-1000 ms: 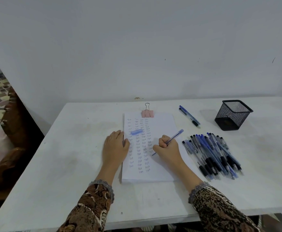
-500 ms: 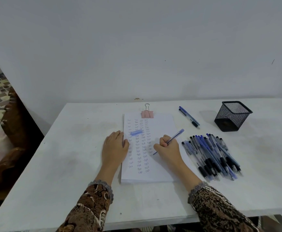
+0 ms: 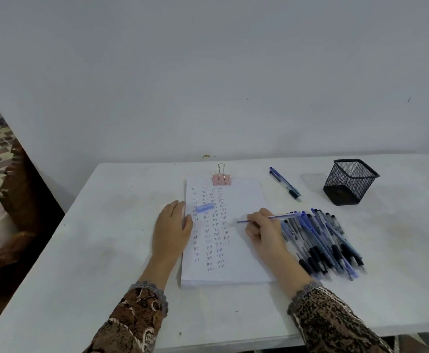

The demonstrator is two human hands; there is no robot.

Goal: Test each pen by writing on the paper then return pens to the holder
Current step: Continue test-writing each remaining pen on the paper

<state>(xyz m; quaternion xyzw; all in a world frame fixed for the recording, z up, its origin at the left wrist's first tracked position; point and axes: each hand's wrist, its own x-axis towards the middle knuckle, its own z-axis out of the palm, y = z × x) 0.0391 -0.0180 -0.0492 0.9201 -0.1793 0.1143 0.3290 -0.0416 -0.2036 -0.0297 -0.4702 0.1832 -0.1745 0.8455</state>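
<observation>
Fingers of the right hand curl round a blue pen and pinch it near its writing end. The barrel lies almost level. Its tip sticks out to the left of the knuckles, over the paper, and its back end reaches out to the right, above the pile of pens. Whether the tip touches the sheet cannot be told.

The left hand lies palm down on the white table, fingers straight and close together, holding nothing. It rests along the paper's left edge, with the thumb crossing onto the sheet. Columns of small handwritten words fill the paper between the two hands, and a blurred blue patch sits just beyond the left thumb. A pink binder clip grips the top edge of the sheets, beyond both hands.

The pile of pens, blue and black, lies on the table just beside the right hand's outer edge, fanned out with the dark grips toward the person. Two more pens lie side by side beyond the right hand, apart from the pile. The black mesh holder stands upright farther to the right of them, well apart from the hand. Brown patterned sleeves cover both forearms to the wrists.
</observation>
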